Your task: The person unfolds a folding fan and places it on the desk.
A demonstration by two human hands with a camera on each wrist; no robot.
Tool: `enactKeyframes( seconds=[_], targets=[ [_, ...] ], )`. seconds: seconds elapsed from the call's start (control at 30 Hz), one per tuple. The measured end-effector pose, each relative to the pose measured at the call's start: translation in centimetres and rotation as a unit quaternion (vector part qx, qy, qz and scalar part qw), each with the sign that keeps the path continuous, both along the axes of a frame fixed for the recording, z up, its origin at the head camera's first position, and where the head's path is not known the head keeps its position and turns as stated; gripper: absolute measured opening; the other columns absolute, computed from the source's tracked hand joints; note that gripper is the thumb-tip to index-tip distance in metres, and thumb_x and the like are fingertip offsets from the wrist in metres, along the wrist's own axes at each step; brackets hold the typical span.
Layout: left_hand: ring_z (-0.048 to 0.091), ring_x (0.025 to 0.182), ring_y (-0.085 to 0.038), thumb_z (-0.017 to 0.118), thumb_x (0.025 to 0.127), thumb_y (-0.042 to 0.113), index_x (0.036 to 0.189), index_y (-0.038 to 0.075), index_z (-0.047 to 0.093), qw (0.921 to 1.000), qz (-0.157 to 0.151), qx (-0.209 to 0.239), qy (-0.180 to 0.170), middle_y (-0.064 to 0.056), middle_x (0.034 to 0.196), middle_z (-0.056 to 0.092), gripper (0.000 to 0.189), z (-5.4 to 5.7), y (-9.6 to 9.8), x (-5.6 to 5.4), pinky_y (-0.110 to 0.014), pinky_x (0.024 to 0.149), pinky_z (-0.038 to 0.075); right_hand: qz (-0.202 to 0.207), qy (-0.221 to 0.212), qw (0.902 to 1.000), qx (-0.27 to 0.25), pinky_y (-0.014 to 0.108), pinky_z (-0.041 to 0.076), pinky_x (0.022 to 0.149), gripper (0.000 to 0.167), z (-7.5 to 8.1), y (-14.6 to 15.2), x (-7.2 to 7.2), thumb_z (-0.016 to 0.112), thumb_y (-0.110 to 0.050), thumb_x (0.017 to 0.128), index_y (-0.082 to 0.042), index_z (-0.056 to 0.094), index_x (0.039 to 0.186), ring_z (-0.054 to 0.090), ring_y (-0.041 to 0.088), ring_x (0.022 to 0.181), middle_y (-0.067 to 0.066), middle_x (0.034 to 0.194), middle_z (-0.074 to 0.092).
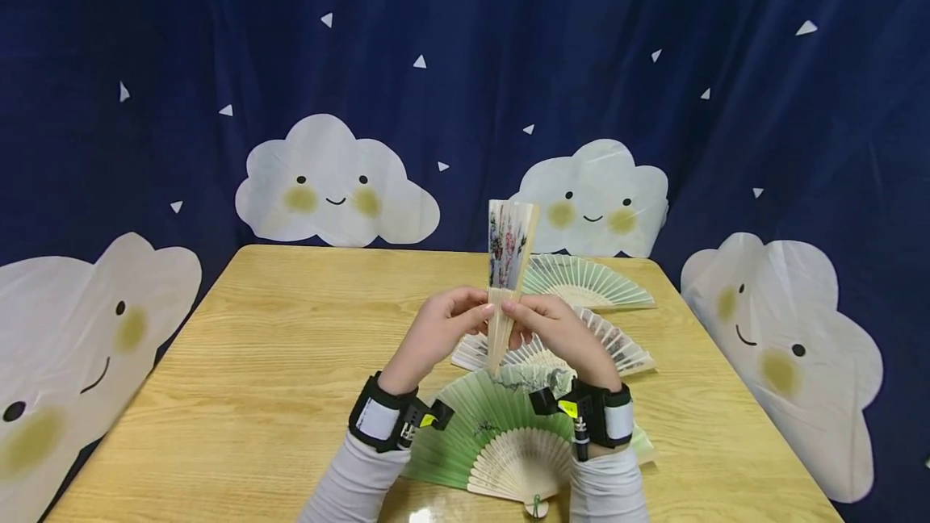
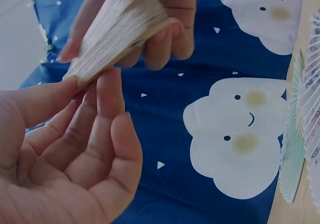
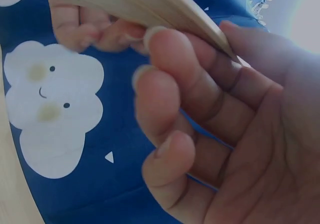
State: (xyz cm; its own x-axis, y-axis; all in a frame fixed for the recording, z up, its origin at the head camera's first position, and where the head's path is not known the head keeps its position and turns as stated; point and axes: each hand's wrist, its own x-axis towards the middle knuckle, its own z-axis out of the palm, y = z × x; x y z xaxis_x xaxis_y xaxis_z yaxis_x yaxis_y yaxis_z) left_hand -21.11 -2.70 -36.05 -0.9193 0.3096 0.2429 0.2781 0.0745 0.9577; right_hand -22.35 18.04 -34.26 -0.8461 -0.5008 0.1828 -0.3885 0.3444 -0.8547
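Note:
Both hands hold up a nearly folded hand fan (image 1: 508, 248), upright above the table, its pale leaf painted with pink and blue flowers. My left hand (image 1: 439, 328) pinches its left edge between thumb and fingers. From the other side, my right hand (image 1: 570, 336) pinches the right edge with thumb and index finger. In the left wrist view the fan's thin wooden ribs (image 2: 120, 26) are bunched closely together. A smooth outer rib (image 3: 150, 4) runs across the top of the right wrist view, with the right hand's remaining fingers loosely curled below it.
On the wooden table (image 1: 291, 361), a spread green fan (image 1: 450, 426) lies nearest, partly under the right forearm. Behind it lie a spread white fan (image 1: 628, 352) with painted flowers and a pale green one (image 1: 588, 281). A dark blue curtain (image 1: 450, 23) with white clouds surrounds the table.

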Motion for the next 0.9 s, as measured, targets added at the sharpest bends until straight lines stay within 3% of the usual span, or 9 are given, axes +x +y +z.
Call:
enactKeyframes(
  seconds=[0.27,0.37,0.5,0.7,0.9],
  targets=[
    [0.073,0.084,-0.023,0.061,0.096,0.015,0.103,-0.002,0.063,0.9983,0.012,0.056,-0.014,-0.021,0.097,0.072,0.018,0.4,-0.9,-0.1,-0.039,0.083,0.058,-0.076,0.001,0.994,-0.079,0.03,0.049,0.061,0.045,-0.1,1.1,-0.3,0.049,-0.029,0.102,0.001,0.066,0.073,0.057,0.018,0.059,-0.003,0.06,0.065],
    [0.073,0.085,-0.027,0.063,0.095,0.015,0.099,-0.002,0.061,0.9969,0.03,0.069,-0.023,-0.019,0.093,0.073,0.018,0.5,-1.2,-0.1,-0.035,0.084,0.057,-0.106,-0.006,0.9857,-0.131,0.03,0.05,0.061,0.046,-0.2,1.5,-0.2,0.05,-0.033,0.102,-0.002,0.066,0.072,0.058,0.015,0.059,-0.003,0.06,0.066],
    [0.073,0.084,-0.025,0.066,0.093,0.019,0.092,-0.002,0.063,0.995,0.054,0.081,-0.023,-0.017,0.085,0.074,0.021,0.4,-1.5,-0.2,-0.035,0.085,0.056,-0.13,-0.011,0.9728,-0.191,0.03,0.05,0.06,0.046,-0.3,1.6,-0.4,0.049,-0.035,0.102,-0.008,0.066,0.069,0.058,0.016,0.057,-0.003,0.06,0.066],
    [0.073,0.087,-0.027,0.067,0.092,0.021,0.091,-0.004,0.067,0.9908,0.061,0.12,-0.019,-0.018,0.086,0.075,0.024,0.2,-1.7,-0.7,-0.034,0.084,0.056,-0.14,-0.019,0.9573,-0.252,0.026,0.048,0.059,0.047,-0.4,1.2,-0.6,0.048,-0.035,0.102,-0.012,0.066,0.066,0.056,0.013,0.054,-0.003,0.058,0.065],
    [0.073,0.091,-0.024,0.065,0.093,0.016,0.103,-0.004,0.063,0.9787,0.033,0.196,-0.052,-0.004,0.085,0.076,0.023,-0.1,-2.0,-0.8,-0.034,0.086,0.056,-0.134,-0.026,0.9391,-0.315,0.025,0.048,0.06,0.045,-0.6,0.4,-0.7,0.048,-0.031,0.103,-0.012,0.067,0.067,0.057,0.013,0.053,-0.003,0.058,0.066]
  ],
)
